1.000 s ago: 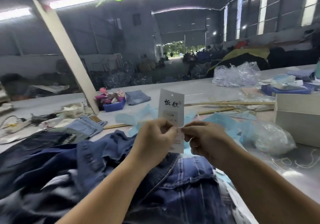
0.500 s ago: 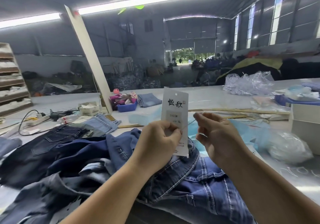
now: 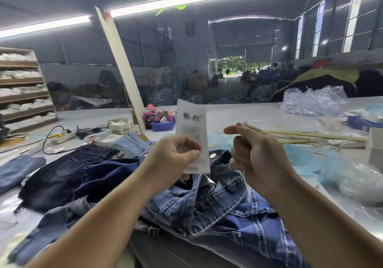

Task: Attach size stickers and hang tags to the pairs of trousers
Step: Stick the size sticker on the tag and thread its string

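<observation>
Left hand (image 3: 176, 155) pinched a white hang tag (image 3: 191, 137) upright above blue denim trousers (image 3: 217, 211) on the table (image 3: 259, 112), right hand (image 3: 255, 160) just beside it, fingers curled, whether they held anything unclear, blurred, dark jeans (image 3: 68, 172) at left.

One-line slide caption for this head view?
Left hand pinches a white hang tag above blue jeans; right hand curled beside it.
</observation>
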Tool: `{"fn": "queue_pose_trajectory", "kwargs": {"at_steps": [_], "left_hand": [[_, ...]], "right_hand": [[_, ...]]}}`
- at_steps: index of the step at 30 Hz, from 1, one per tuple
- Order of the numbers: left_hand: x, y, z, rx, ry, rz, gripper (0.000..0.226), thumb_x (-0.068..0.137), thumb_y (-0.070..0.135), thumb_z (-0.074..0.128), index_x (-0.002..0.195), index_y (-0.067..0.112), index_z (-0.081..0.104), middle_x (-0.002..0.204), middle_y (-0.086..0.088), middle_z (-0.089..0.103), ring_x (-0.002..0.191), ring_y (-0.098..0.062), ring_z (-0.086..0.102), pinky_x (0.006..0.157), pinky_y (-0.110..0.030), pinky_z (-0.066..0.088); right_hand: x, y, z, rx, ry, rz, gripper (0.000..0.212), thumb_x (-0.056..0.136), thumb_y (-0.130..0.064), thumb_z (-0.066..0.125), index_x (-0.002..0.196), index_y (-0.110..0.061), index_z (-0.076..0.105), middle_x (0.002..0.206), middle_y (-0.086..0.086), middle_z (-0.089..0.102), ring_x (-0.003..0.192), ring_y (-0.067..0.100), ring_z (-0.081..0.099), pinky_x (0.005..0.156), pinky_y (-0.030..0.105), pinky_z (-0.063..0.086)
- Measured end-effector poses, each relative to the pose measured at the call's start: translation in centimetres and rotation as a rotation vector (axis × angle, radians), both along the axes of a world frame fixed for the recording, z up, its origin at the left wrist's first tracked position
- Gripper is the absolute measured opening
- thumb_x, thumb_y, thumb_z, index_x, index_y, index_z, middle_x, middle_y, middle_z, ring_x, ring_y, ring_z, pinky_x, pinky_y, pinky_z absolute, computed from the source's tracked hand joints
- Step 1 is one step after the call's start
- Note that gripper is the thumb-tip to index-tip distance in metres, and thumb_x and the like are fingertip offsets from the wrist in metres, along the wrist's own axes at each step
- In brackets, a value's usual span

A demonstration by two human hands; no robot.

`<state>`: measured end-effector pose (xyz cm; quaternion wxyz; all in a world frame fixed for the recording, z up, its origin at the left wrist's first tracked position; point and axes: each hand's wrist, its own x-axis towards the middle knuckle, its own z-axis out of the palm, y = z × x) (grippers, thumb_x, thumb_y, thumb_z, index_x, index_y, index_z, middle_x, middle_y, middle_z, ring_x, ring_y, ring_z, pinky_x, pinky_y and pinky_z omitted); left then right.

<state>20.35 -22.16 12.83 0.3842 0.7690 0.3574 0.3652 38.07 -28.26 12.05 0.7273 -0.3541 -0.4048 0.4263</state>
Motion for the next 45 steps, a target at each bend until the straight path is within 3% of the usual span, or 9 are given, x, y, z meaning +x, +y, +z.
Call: {"fn": "queue_pose_trajectory", "kwargs": {"at_steps": [7, 10, 14, 17, 22, 32, 39, 42, 45], "left_hand": [[0.5, -1.7, -0.6, 0.046, 0.201, -0.038, 0.033, 0.093, 0.004, 0.054, 0.080, 0.030, 0.070, 0.101, 0.015, 0.060, 0.059, -0.012, 0.059, 0.056, -0.036, 0.056], [1.3, -2.9, -0.8, 0.018, 0.285, -0.265, 0.027, 0.092, 0.018, 0.056, 0.089, 0.041, 0.069, 0.094, 0.021, 0.067, 0.053, -0.003, 0.056, 0.049, -0.018, 0.046], [2.5, -3.0, -1.4, 0.197, 0.224, -0.226, 0.008, 0.088, 0.034, 0.065, 0.090, 0.030, 0.072, 0.093, 0.010, 0.072, 0.085, -0.005, 0.065, 0.077, -0.026, 0.051], [2.7, -2.6, -1.3, 0.194, 0.172, -0.144, 0.019, 0.091, 0.027, 0.066, 0.075, 0.035, 0.070, 0.083, 0.012, 0.071, 0.075, -0.004, 0.064, 0.072, -0.025, 0.050], [0.6, -1.4, -0.5, 0.048, 0.121, -0.072, 0.023, 0.091, 0.015, 0.061, 0.069, 0.020, 0.065, 0.099, 0.007, 0.068, 0.042, 0.001, 0.050, 0.043, -0.015, 0.041], [0.7, -0.1, -0.2, 0.129, 0.093, -0.134, 0.013, 0.093, 0.028, 0.065, 0.096, 0.025, 0.077, 0.108, 0.012, 0.072, 0.101, 0.002, 0.064, 0.087, -0.016, 0.051], [0.6, -0.2, 0.0, 0.123, 0.121, -0.122, 0.019, 0.094, 0.030, 0.063, 0.087, 0.019, 0.077, 0.102, 0.012, 0.072, 0.088, 0.003, 0.066, 0.074, -0.010, 0.052], [0.4, -0.3, -0.1, 0.105, 0.067, -0.112, 0.024, 0.096, 0.028, 0.060, 0.091, 0.013, 0.078, 0.091, 0.016, 0.071, 0.058, 0.013, 0.058, 0.049, 0.001, 0.039], [0.3, -0.1, -1.1, 0.156, 0.099, -0.095, 0.018, 0.095, 0.027, 0.061, 0.087, 0.024, 0.077, 0.100, 0.021, 0.069, 0.091, 0.008, 0.062, 0.071, -0.003, 0.046]], "right_hand": [[-1.3, -0.3, 0.1, 0.090, 0.048, 0.110, 0.037, 0.102, -0.024, 0.041, 0.077, -0.009, 0.064, 0.043, -0.005, 0.024, 0.039, 0.010, 0.014, 0.042, 0.020, 0.016], [-1.8, -0.2, 1.1, 0.162, 0.128, 0.105, 0.039, 0.102, -0.024, 0.040, 0.074, -0.010, 0.063, 0.043, -0.004, 0.023, 0.039, 0.010, 0.013, 0.041, 0.020, 0.017], [-2.4, -0.2, 1.8, 0.239, 0.207, 0.127, 0.041, 0.101, -0.024, 0.040, 0.069, -0.009, 0.060, 0.042, -0.004, 0.020, 0.038, 0.010, 0.012, 0.041, 0.018, 0.018], [-2.3, -0.2, 1.6, 0.257, 0.181, 0.097, 0.044, 0.102, -0.023, 0.040, 0.064, -0.012, 0.062, 0.042, -0.004, 0.023, 0.037, 0.010, 0.015, 0.041, 0.018, 0.019], [-0.9, -0.6, 0.7, 0.159, -0.091, -0.014, 0.031, 0.099, -0.012, 0.046, 0.070, -0.009, 0.058, 0.043, -0.005, 0.030, 0.038, 0.010, 0.019, 0.041, 0.019, 0.022], [-1.3, -0.7, -0.5, 0.067, -0.726, -0.020, 0.002, 0.088, -0.008, 0.066, 0.087, -0.007, 0.065, 0.046, -0.008, 0.047, 0.038, 0.005, 0.032, 0.040, 0.017, 0.026], [-1.2, -0.1, -1.6, 0.030, -1.046, -0.211, 0.010, 0.088, -0.019, 0.071, 0.095, -0.013, 0.069, 0.055, -0.021, 0.060, 0.042, -0.003, 0.048, 0.044, 0.007, 0.035], [-1.2, -0.1, -1.8, 0.016, -1.051, -0.221, 0.012, 0.088, -0.029, 0.070, 0.088, -0.017, 0.071, 0.073, -0.010, 0.069, 0.046, 0.001, 0.052, 0.045, 0.012, 0.038], [-0.9, -0.1, -1.9, -0.005, -1.009, -0.235, 0.015, 0.091, -0.029, 0.066, 0.078, -0.021, 0.071, 0.065, -0.010, 0.068, 0.047, 0.009, 0.053, 0.044, 0.016, 0.038]]}}
